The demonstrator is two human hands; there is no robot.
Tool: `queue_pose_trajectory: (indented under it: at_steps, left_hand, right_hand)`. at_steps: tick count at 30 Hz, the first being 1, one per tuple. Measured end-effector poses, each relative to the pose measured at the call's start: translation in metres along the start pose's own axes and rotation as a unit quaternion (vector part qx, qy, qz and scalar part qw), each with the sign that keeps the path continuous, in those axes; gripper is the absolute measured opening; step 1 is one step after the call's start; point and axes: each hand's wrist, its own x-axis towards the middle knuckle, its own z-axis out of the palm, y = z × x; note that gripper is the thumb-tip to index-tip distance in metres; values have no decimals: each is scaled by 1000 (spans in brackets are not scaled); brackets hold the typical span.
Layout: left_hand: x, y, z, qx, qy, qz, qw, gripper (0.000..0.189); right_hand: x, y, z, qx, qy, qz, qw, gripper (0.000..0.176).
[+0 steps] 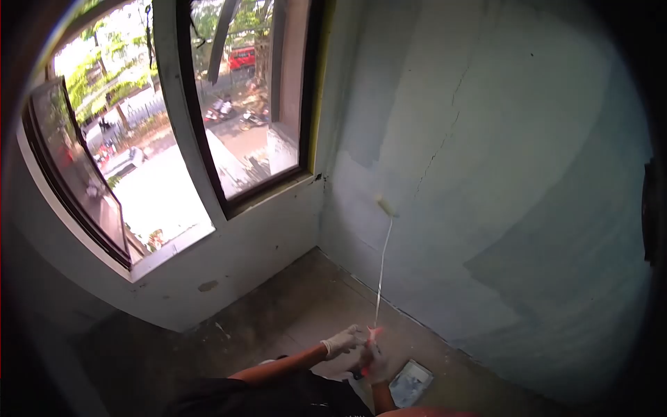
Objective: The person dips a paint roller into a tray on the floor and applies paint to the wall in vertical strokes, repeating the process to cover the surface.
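A paint roller (385, 206) rests against the grey-blue wall (445, 229), on a long thin pale metal rod that runs down to a red handle (374, 332). My right hand (376, 367), gloved and blurred by motion, is closed round the lower part of the handle. My left hand (344, 341), in a whitish glove, is at the left side of the handle, its fingers reaching toward it; whether they touch it is hard to tell. A paint tray (411, 383) with whitish paint lies on the floor, just right of my right hand.
On the left, an open window (76, 160) and a closed one (253, 104) look out on trees and a street. The two walls meet in a corner above the brown floor (292, 292). A crack runs down the painted wall. A dark object (649, 212) is at the right edge.
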Motion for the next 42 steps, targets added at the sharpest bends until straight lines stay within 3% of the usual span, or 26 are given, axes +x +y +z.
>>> queue_pose_trajectory:
  at_steps: [1,2,3,5,8,9,11,12,13,14,15,17,18,22,26,27,28,29,30,31,32,35,37,42]
  left_hand:
    - [-9,10,-3,-3,43,46,998,37]
    - [3,11,-15,-61,3,139,988,32]
    - [13,9,-25,-119,-34,224,967,28]
    - [4,45,-38,-120,66,293,946,19]
    - [-40,122,-55,-76,164,255,950,13]
    - [-6,115,-68,62,280,366,885,20]
    - [24,128,-98,178,359,422,813,26]
    - [30,142,-110,161,364,462,792,25]
    - [34,155,-120,144,369,499,771,24]
    - [28,175,-128,129,343,451,814,22]
    - [14,199,-132,53,261,413,871,18]
    - [18,225,-137,-38,166,382,908,16]
    - [16,240,-135,-24,156,366,917,12]
    - [59,278,-134,41,143,432,889,14]
    - [85,314,-125,71,103,440,889,13]
    - [80,325,-123,90,91,428,895,16]
    - [103,328,-125,93,91,512,849,27]
    - [124,329,-130,105,60,513,850,36]
    - [118,345,-134,88,18,490,867,36]
    - [108,362,-138,72,-24,466,881,36]
    - [101,380,-146,84,-22,460,884,34]
    - [100,416,-164,70,-63,437,894,27]
    - [100,444,-170,82,-49,435,895,24]
    - [103,489,-178,163,52,531,830,31]
  right_hand:
    - [10,3,29,-64,-11,-60,996,15]
    - [27,13,61,-82,13,-181,980,25]
    - [32,5,90,-120,-19,-228,966,31]
    - [48,-3,145,-174,-17,-345,922,27]
    - [87,-1,192,-150,-27,-407,901,26]
    - [97,-12,202,-142,-43,-407,901,26]
    - [104,-43,234,-142,-69,-425,891,26]
    - [132,-63,215,-324,-90,-524,782,23]
    - [149,-83,204,-325,-88,-528,780,23]
    - [170,-109,201,-344,-81,-519,778,23]
    - [187,-137,201,-362,-73,-508,778,25]
    - [203,-208,226,-274,-48,-473,836,28]
    - [215,-251,232,-271,-62,-475,835,30]
    - [211,-397,321,-140,-227,-426,865,60]
    - [208,-482,394,-49,-251,-474,843,52]
    - [204,-491,417,0,-206,-479,853,45]
    - [217,-508,423,18,-224,-482,847,38]
    - [227,-524,427,36,-240,-487,839,32]
    - [231,-532,440,37,-235,-495,836,32]
    - [230,-539,457,23,-168,-516,840,25]
    - [227,-547,476,10,-105,-536,838,19]
    - [229,-564,514,-5,-56,-579,813,14]
    - [233,-582,533,-7,-49,-589,807,14]
    - [248,-616,561,-8,-43,-592,804,17]
